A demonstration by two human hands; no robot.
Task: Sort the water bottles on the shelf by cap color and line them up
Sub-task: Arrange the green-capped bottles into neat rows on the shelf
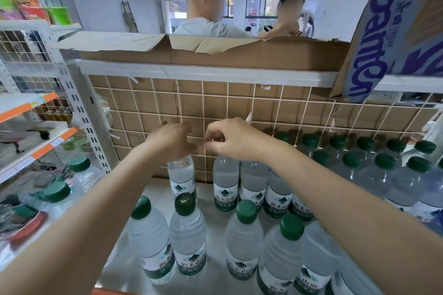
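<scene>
**Full bottles, taken by the cap**

Both hands are at the back of the shelf. The left hand is closed over the cap of a lone bottle; the right hand pinches the top of the next bottle, which heads a row. They look full, so likely heavy, smooth and slippery, with stiff caps. The neck is probably the surest hold.

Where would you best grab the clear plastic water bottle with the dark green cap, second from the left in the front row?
Grip the clear plastic water bottle around its narrow neck just under the dark green cap, coming from above. It stands upright, and neighbouring bottles crowd its sides, leaving the top freest.
</scene>
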